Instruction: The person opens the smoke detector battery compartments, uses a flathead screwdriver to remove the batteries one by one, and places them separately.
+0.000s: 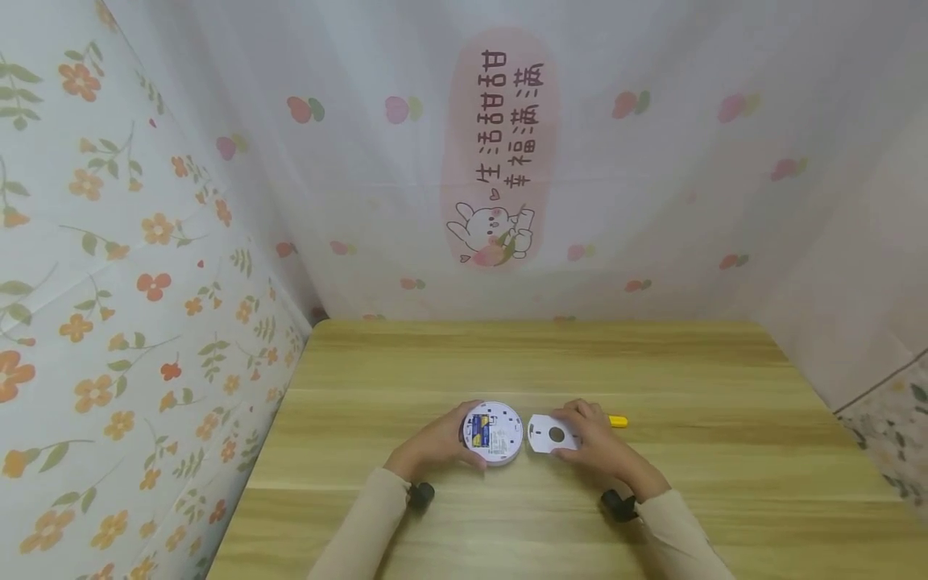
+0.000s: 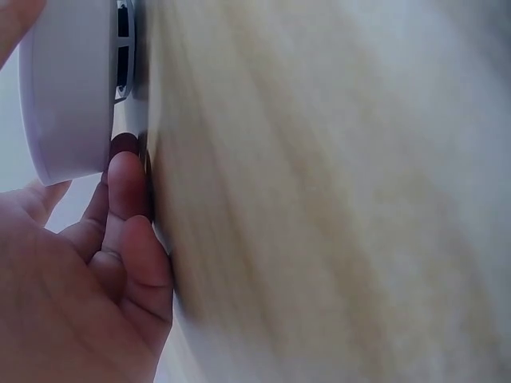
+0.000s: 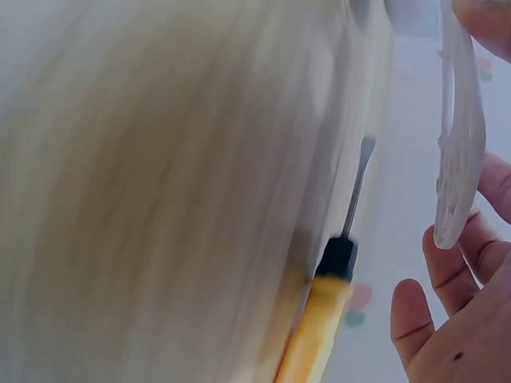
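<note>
My left hand grips a round white smoke detector by its left side. The back faces up, showing blue-and-yellow batteries and a printed label. In the left wrist view, the white side of the detector stands edge-on, with dark vents close to the table. My right hand pinches a thin white mounting plate with a round hole. A small gap separates plate and detector. The right wrist view shows the plate edge-on, raised off the table.
A flat-bladed screwdriver with a yellow handle and black collar lies on the wooden table beyond my right hand; only its yellow end shows in the head view. Patterned curtains stand behind the table and at its left.
</note>
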Motion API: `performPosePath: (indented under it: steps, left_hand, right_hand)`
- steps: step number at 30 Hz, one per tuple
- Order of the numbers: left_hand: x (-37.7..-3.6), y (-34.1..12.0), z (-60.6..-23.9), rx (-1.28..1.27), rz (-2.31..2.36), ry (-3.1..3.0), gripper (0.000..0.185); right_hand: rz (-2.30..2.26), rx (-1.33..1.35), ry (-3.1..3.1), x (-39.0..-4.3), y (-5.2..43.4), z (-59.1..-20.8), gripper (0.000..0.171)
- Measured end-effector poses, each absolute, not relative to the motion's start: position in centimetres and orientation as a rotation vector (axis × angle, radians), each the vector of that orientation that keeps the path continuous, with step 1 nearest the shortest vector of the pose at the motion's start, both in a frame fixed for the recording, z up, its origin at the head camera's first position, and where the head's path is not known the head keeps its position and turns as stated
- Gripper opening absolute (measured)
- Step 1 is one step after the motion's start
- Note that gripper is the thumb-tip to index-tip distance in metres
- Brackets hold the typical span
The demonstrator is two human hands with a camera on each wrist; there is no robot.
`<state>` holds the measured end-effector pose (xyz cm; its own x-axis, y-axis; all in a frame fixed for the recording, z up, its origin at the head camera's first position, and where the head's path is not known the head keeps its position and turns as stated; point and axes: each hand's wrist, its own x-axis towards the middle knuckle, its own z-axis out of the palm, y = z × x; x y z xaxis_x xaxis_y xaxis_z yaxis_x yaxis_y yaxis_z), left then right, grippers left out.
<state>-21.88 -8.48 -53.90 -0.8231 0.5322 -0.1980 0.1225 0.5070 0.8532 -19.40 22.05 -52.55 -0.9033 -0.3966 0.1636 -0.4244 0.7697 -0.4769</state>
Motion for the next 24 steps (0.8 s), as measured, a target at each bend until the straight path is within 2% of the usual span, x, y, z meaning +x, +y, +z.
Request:
performPosePath:
  steps: [24]
  left_hand:
    - [-21.8, -8.5, -53.9, 0.545, 1.286, 2.276, 0.110]
  right_hand:
    - [0.745, 0.617, -2.862, -17.7, 26.9, -53.1, 0.051]
